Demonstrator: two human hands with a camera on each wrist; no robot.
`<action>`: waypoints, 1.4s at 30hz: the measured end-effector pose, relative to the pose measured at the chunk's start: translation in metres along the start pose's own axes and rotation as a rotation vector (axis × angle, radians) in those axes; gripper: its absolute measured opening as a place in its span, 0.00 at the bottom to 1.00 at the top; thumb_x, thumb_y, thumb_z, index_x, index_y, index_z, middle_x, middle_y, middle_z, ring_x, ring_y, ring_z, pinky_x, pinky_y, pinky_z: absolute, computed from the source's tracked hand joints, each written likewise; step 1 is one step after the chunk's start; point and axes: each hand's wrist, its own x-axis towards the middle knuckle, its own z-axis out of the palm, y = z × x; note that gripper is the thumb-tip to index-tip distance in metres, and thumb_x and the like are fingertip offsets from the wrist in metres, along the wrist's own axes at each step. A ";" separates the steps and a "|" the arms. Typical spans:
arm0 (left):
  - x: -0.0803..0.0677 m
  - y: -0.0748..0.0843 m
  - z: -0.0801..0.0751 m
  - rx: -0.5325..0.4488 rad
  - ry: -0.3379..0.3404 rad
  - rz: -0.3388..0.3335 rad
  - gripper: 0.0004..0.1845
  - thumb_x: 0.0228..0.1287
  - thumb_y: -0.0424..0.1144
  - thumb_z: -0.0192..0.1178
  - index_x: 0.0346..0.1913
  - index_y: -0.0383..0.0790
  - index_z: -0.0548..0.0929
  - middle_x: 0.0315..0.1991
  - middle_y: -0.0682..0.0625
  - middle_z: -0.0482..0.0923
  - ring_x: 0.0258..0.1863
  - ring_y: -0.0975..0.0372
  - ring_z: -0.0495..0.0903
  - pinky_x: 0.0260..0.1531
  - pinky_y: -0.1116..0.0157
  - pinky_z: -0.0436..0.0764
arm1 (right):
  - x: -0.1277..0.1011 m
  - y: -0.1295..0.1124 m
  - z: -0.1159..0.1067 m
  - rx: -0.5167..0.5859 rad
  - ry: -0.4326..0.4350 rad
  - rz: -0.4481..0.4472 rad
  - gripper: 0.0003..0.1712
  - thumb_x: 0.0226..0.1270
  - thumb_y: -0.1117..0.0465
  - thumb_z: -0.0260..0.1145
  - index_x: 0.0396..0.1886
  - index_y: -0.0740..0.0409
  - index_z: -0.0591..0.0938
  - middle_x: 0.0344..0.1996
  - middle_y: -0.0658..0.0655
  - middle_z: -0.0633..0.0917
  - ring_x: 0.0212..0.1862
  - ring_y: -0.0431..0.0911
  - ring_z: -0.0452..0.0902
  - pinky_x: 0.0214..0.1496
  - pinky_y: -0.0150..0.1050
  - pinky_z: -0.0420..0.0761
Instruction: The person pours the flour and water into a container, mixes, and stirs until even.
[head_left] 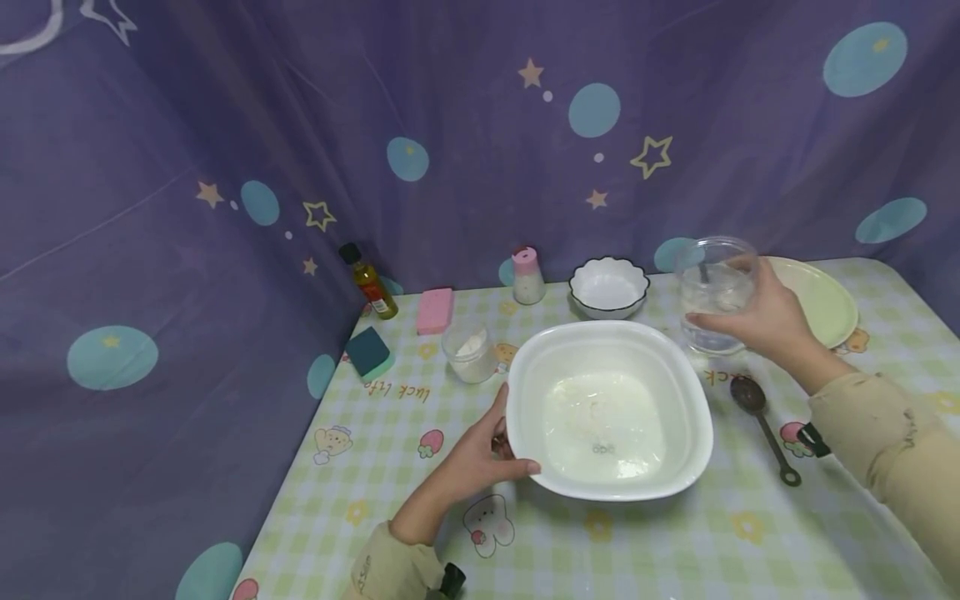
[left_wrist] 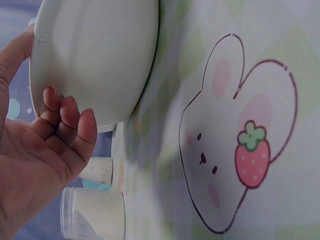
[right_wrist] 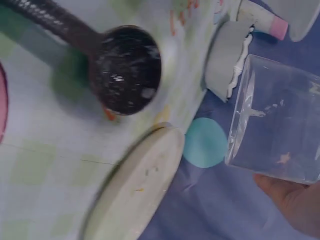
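Note:
A white basin [head_left: 611,492] with rounded corners stands in the middle of the table; its floor glistens. My left hand [head_left: 480,450] grips its left side, the thumb over the rim and the curled fingers against the outer wall [left_wrist: 105,60]. Past the basin's right back corner, my right hand [head_left: 765,312] holds a clear plastic tub [head_left: 712,287] by its side, upright and raised off the table. Whether liquid is in the tub, I cannot tell. Below that hand lies a dark ladle-like spoon [head_left: 750,393]. Behind it rests a pale green plate [head_left: 832,304].
A scalloped white bowl [head_left: 609,287] and a pink-capped shaker [head_left: 528,279] stand along the back. Left of the basin are a tub of white powder [head_left: 472,358], a pink sponge [head_left: 435,311], a dark green sponge [head_left: 369,353] and an oil bottle [head_left: 371,285]. A purple curtain [head_left: 480,208] hangs behind.

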 end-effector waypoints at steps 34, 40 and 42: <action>0.000 -0.008 0.000 0.007 0.000 0.004 0.60 0.57 0.33 0.71 0.78 0.46 0.34 0.40 0.37 0.82 0.31 0.57 0.76 0.34 0.66 0.77 | 0.005 0.050 0.035 0.120 -0.054 0.020 0.64 0.49 0.45 0.79 0.76 0.60 0.50 0.69 0.74 0.59 0.67 0.72 0.56 0.61 0.70 0.59; 0.000 -0.006 0.001 0.020 0.016 -0.002 0.60 0.57 0.36 0.72 0.78 0.52 0.36 0.39 0.43 0.83 0.31 0.59 0.77 0.34 0.66 0.77 | 0.006 0.052 0.035 0.122 -0.071 0.018 0.65 0.50 0.43 0.78 0.76 0.59 0.48 0.70 0.74 0.57 0.68 0.72 0.53 0.61 0.70 0.58; 0.000 -0.005 0.001 0.025 0.022 0.001 0.60 0.57 0.38 0.72 0.78 0.54 0.36 0.39 0.45 0.83 0.31 0.60 0.77 0.34 0.66 0.78 | 0.006 0.053 0.034 0.132 -0.071 0.014 0.66 0.50 0.44 0.79 0.76 0.59 0.48 0.70 0.74 0.56 0.68 0.72 0.53 0.62 0.70 0.57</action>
